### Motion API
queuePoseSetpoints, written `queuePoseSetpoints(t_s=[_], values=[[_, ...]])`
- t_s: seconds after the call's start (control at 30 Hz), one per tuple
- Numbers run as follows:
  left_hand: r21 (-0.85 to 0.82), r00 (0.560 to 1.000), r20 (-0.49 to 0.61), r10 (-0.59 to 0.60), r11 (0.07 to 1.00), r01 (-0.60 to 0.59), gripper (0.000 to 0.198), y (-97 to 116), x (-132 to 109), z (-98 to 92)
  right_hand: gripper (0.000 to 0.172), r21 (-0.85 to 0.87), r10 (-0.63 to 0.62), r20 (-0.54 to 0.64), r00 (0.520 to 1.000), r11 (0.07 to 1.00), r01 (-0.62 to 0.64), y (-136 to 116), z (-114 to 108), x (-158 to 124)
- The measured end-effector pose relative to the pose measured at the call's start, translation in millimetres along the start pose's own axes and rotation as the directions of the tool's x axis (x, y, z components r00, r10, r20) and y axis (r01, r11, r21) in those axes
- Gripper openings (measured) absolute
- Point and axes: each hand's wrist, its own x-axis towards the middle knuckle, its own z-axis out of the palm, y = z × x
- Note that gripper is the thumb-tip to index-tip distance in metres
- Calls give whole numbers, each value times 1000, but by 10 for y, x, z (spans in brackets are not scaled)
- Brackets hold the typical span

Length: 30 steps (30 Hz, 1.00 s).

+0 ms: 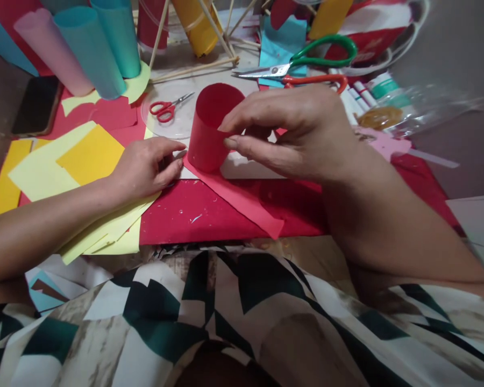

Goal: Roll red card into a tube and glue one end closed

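My right hand (290,131) pinches the side of a red paper cylinder (210,126) that stands upright, its thumb and fingers closed on the paper's rolled edge. A loose red paper strip (242,201) runs from the cylinder's base toward me. My left hand (147,166) lies beside the cylinder's left base, fingers curled and pressed down on the paper at its foot. Both rest over a large dark red sheet (210,215).
Yellow sheets (76,161) lie left. Pink and teal paper rolls (92,48) stand at the back left by a phone (38,105). Small red scissors (167,107), green-handled scissors (306,59), wooden sticks (197,67) and markers (358,99) lie behind.
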Motion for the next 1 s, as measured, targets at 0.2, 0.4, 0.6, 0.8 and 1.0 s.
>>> queuePoseSetpoints(t_s=[0.2, 0.4, 0.6, 0.8, 1.0], values=[[5, 997, 66, -47, 999, 46, 41, 83, -9, -73, 13, 41, -1, -5, 1000, 999, 1, 0, 4, -10], [0, 999, 52, -11, 1000, 11, 37, 54, -16, -47, 15, 57, -17, -35, 999, 998, 19, 12, 23, -11], [-43, 1000, -18, 20, 999, -21, 32, -17, -13, 15, 13, 95, -40, -45, 998, 994, 45, -3, 25, 14], [-55, 999, -14, 29, 998, -30, 33, 15, -6, -15, 30, 167, 33, -272, 962, 986, 13, 14, 35, -30], [-181, 995, -88, -51, 983, 34, 35, 1, 44, -116, 17, 278, 170, -560, 811, 960, -9, 112, 44, 6]])
